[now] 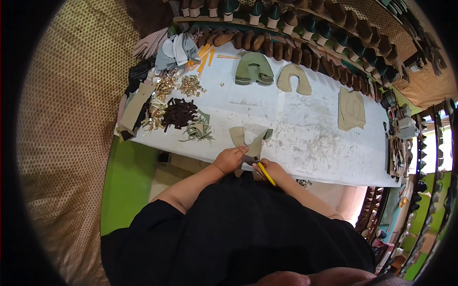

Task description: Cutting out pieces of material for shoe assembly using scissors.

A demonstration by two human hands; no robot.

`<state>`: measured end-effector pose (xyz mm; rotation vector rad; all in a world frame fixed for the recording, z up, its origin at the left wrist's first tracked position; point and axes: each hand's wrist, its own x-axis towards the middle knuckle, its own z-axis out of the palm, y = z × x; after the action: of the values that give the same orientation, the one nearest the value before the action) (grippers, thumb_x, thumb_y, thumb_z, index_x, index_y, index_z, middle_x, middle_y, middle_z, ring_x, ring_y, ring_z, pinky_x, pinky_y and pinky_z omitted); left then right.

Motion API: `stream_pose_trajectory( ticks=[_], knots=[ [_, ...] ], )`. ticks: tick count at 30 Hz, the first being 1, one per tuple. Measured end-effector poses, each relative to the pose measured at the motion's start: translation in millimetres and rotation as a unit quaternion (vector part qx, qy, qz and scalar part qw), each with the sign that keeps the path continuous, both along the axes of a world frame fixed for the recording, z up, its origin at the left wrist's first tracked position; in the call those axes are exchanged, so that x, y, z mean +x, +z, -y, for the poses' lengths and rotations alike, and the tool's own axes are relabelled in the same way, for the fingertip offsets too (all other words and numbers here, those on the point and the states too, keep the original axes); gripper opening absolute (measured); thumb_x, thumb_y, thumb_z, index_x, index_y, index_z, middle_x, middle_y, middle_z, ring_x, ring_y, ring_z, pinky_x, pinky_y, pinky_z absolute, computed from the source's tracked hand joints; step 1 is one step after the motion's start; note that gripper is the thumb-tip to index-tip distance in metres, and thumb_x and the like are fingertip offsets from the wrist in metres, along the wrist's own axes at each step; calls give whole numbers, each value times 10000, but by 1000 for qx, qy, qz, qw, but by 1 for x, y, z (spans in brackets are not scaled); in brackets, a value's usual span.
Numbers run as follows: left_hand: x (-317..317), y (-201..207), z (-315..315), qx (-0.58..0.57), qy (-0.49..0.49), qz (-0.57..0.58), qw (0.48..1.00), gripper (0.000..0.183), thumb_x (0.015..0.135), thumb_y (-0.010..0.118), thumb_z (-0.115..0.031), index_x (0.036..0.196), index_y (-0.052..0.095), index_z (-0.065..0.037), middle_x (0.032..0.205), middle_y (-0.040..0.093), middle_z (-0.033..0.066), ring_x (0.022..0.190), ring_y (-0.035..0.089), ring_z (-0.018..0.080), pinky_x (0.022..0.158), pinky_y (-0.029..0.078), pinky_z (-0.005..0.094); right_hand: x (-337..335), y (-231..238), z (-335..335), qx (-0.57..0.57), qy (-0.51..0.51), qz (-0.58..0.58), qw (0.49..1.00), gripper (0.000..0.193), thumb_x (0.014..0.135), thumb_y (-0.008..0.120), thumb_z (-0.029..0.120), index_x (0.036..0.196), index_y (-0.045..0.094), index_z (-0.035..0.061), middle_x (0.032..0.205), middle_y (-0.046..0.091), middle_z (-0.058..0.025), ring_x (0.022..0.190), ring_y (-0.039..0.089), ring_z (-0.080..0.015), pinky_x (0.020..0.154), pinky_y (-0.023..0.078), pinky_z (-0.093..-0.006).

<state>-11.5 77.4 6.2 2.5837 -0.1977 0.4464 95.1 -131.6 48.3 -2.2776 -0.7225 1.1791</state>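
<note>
At the table's near edge, my left hand [230, 159] is closed on a curved beige shoe upper piece [256, 145]. One end of the piece shows a dark green face, and part of it hangs below the table edge. My right hand [271, 170] is closed round a hand tool with yellow handles [266, 173], which looks like pliers or snips. Its dark head touches or lies just by the piece, between my two hands. My fingers hide how the jaws stand.
A white-covered table [305, 143] bears stacks of green [254, 69] and beige uppers [294, 79]. Brown strips [179, 113], green strips [199, 128] and gold buckles [192, 86] lie heaped at left. Flat beige pieces [351, 109] lie at right. Shoe lasts [296, 56] line the back.
</note>
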Motion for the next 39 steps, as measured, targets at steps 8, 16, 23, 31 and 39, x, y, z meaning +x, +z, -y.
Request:
stream_pose_trajectory(
  ticks=[8,16,23,31,39],
  knots=[
    [1,5,8,-30,24,-7,999,370,829,646,-58,1199,644,-52,1088,695,122,950,688,287,788,564,367,-5,-6,3,46,-12,-2,999,672,917,506,652,999,608,-8,853,661,-273,877,639,-459,767,502,-470],
    [-6,4,6,-52,-25,-3,998,425,792,619,-33,1214,625,-82,1171,644,124,978,664,296,805,556,375,5,9,3,12,-31,-113,993,728,906,509,674,1165,610,1,1041,677,-245,1018,641,-384,895,483,-388],
    [-8,10,4,-60,-29,-22,998,478,762,625,-11,1232,618,-97,1140,613,105,969,656,304,807,552,374,8,4,3,5,-22,-126,992,696,888,586,608,1235,591,5,1080,680,-233,1038,643,-363,909,480,-373],
    [-8,13,4,-89,-10,-52,995,515,758,634,30,1250,623,-122,1178,618,109,1052,639,291,856,549,351,-2,-22,6,40,-2,-15,999,553,909,598,516,1113,597,2,859,677,-252,875,656,-426,771,504,-446],
    [-7,15,11,-103,22,-55,993,416,806,624,13,1209,635,-92,1094,635,119,951,659,301,794,557,352,-8,4,0,47,-42,-74,995,576,904,596,556,1030,593,-5,736,653,-208,729,664,-350,674,498,-409]
  ],
)
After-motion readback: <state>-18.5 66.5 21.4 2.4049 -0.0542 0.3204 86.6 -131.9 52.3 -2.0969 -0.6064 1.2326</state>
